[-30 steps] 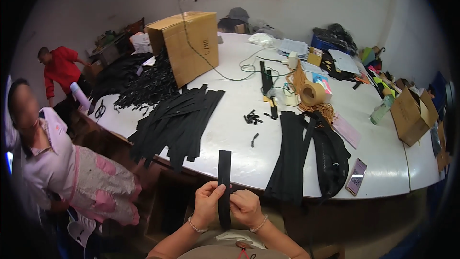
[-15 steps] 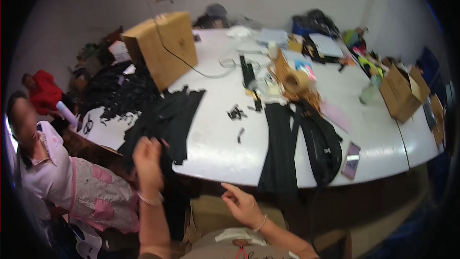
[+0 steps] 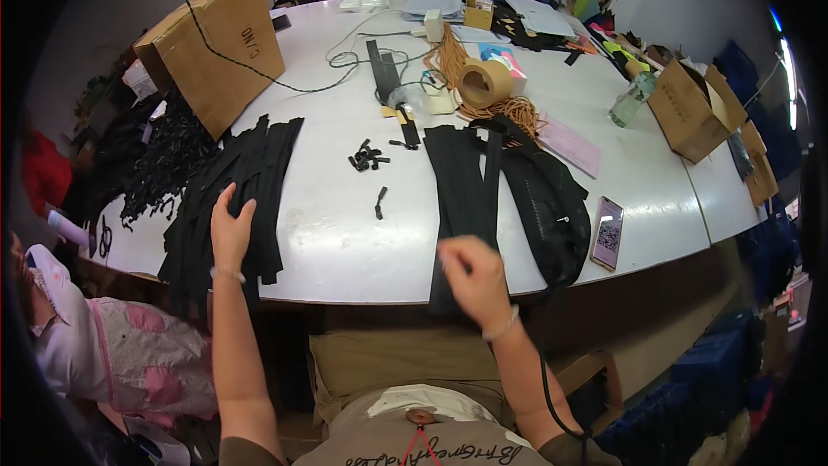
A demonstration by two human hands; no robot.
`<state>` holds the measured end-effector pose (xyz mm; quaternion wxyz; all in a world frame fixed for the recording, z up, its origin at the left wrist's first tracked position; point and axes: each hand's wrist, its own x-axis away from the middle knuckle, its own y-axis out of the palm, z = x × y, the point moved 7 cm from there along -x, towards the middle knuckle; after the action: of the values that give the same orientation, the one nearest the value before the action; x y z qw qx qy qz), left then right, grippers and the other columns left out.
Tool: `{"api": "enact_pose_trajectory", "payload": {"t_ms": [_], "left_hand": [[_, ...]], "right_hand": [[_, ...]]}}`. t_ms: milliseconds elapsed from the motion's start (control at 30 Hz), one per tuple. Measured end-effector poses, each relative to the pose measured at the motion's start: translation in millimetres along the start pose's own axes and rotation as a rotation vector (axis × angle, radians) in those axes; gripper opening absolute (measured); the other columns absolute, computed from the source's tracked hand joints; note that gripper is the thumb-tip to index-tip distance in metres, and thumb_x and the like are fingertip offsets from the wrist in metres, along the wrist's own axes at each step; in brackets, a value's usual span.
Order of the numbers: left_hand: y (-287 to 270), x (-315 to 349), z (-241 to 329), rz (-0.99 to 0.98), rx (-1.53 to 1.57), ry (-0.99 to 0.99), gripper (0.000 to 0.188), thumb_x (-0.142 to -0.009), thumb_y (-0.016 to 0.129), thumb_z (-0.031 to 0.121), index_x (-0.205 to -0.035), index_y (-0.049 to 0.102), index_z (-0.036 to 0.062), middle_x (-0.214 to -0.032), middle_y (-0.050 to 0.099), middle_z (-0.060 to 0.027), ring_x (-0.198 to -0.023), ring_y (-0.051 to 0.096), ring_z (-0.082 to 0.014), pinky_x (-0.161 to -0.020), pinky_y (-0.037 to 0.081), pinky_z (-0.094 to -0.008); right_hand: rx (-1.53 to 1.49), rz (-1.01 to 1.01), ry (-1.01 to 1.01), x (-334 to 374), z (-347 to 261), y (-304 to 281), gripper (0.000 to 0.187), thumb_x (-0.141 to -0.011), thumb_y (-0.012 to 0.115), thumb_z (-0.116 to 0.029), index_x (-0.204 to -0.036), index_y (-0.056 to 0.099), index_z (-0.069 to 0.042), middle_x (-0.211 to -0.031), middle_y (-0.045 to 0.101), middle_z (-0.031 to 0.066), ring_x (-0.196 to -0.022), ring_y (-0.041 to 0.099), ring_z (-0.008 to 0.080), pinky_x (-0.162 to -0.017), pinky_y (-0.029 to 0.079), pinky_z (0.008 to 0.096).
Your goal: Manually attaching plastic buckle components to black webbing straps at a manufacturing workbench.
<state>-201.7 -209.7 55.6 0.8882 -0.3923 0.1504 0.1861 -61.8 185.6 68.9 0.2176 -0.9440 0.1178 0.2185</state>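
the left hand point(image 3: 230, 233) is over the left pile of black strips point(image 3: 266, 164), thumb and forefinger parted in a wide, bare grip; whether it touches the strips is hard to tell. the right hand point(image 3: 479, 283) is at the near part of the right stack of black strips point(image 3: 457, 181), fingers curled in; i cannot tell whether that grip pinches a strip. both bundles lie on the white desk point(image 3: 336, 250), their near ends reaching its edge. between them sits a cluster of small black pieces point(image 3: 369, 156). just right of the stack is a curved black bundle point(image 3: 545, 211), then a phone point(image 3: 608, 233). a tape roll point(image 3: 486, 83) lies farther back.
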Motion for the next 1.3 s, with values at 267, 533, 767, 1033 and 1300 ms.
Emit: {"api": "enact_pose_trajectory", "payload": {"t_ms": [267, 533, 767, 1033, 1300], "left_hand": [[39.2, 130.8, 86.4, -0.082, 0.422, 0.045, 0.015, -0.081, 0.058, -0.002, -0.095, 0.064, -0.0005, -0.102, 0.063, -0.0114, -0.099, 0.059, -0.022, -0.091, 0.043, -0.031], [62.6, 157.5, 104.1, -0.221, 0.561, -0.041, 0.015, -0.083, 0.057, -0.002, -0.096, 0.064, -0.0002, -0.103, 0.063, -0.0105, -0.097, 0.059, -0.0182, -0.086, 0.045, -0.028], [91.1, 159.5, 158.5, -0.678, 0.96, -0.317, 0.03, -0.095, 0.048, 0.02, -0.111, 0.057, -0.0036, -0.11, 0.06, -0.0113, -0.1, 0.058, -0.0178, -0.087, 0.045, -0.0271], [85.2, 166.8, 175.7, -0.664, 1.371, -0.588, 0.029, -0.097, 0.042, 0.023, -0.108, 0.052, -0.0021, -0.074, 0.055, -0.0015, -0.068, 0.054, -0.0113, -0.067, 0.047, -0.0246], [83.0, 213.4, 192.8, -1.391, 2.381, -1.12, 0.029, -0.095, 0.033, 0.015, -0.069, 0.04, 0.0049, -0.055, 0.039, 0.001, -0.038, 0.039, -0.0038, -0.037, 0.033, -0.0169]], "right_hand": [[0.798, 0.085, 0.263, -100.0, 112.8, 5.0, 0.02, -0.076, 0.066, -0.019, -0.074, 0.059, -0.001, -0.079, 0.061, 0.0165, -0.077, 0.063, 0.0312, -0.063, 0.051, 0.0381], [0.442, 0.307, 0.149, -90.6, 98.3, -43.7, 0.013, -0.074, 0.061, -0.011, -0.074, 0.064, 0.002, -0.062, 0.062, 0.0157, -0.057, 0.063, 0.0282, -0.055, 0.05, 0.0352], [-0.537, 0.025, 0.363, -23.3, 24.0, -21.3, 0.004, -0.083, 0.058, 0.0, -0.084, 0.061, 0.001, -0.068, 0.054, -0.0048, -0.056, 0.045, 0.0004, -0.048, 0.035, 0.0165], [-0.557, -0.331, 0.46, 73.8, -15.9, 38.1, 0.011, -0.089, 0.057, -0.006, -0.091, 0.063, 0.003, -0.073, 0.058, -0.0029, -0.064, 0.053, 0.0011, -0.055, 0.042, 0.0155], [-0.718, -0.235, 0.433, 38.1, -22.0, 51.8, 0.024, -0.095, 0.047, -0.016, -0.105, 0.059, 0.003, -0.088, 0.062, 0.0044, -0.073, 0.056, 0.0069, -0.068, 0.046, 0.0207]]}}
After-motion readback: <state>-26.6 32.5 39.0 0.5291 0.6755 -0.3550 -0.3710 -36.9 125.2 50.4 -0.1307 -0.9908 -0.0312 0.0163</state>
